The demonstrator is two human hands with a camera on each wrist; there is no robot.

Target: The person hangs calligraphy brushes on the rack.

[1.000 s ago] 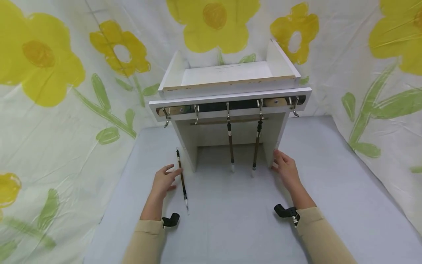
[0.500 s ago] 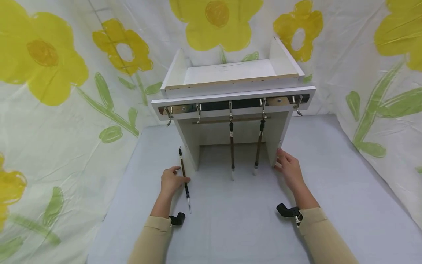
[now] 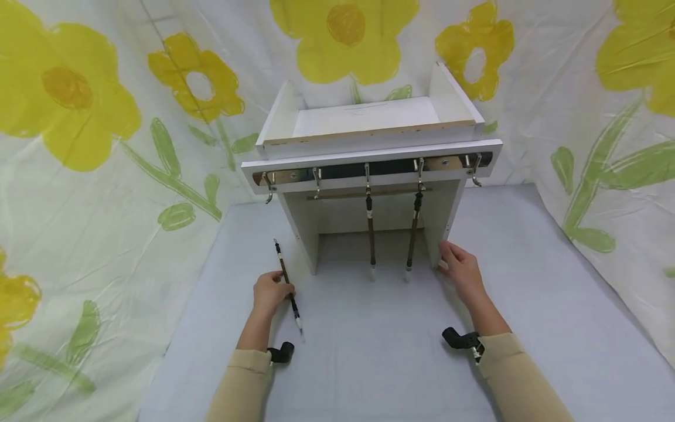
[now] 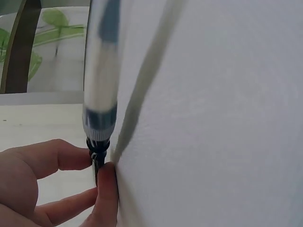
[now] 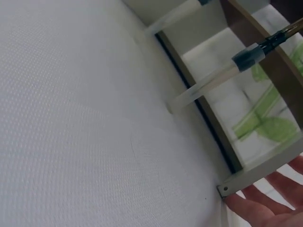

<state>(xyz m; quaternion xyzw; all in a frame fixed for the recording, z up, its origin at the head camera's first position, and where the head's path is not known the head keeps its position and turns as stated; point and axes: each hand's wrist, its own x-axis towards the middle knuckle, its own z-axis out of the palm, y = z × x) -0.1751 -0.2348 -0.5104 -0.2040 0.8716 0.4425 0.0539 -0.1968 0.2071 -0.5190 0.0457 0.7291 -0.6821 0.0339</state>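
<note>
My left hand [image 3: 268, 294] pinches a calligraphy brush [image 3: 282, 261] between thumb and fingers, left of the white shelf. The brush has a hanging loop at its far end, a brown shaft and a clear-capped tip pointing toward me. In the left wrist view the capped brush tip [image 4: 100, 85] looms close over the cloth. My right hand [image 3: 461, 271] touches the lower front edge of the shelf's right side panel [image 3: 443, 225]; in the right wrist view its fingers [image 5: 253, 210] lie against the panel's outer face. Two similar brushes [image 3: 371, 234] [image 3: 413, 234] hang from hooks.
The white shelf [image 3: 369, 139] carries a metal strip with several hooks; those at the left and far right hold nothing. A thin rod [image 3: 343, 195] crosses behind the brushes. Pale cloth [image 3: 358, 351] covers the table, and a flower-printed curtain [image 3: 116, 234] surrounds it.
The left hand has closed its fingers and thumb around the loose brush and turned it, its loop end swinging left. The right hand stays at the panel.
</note>
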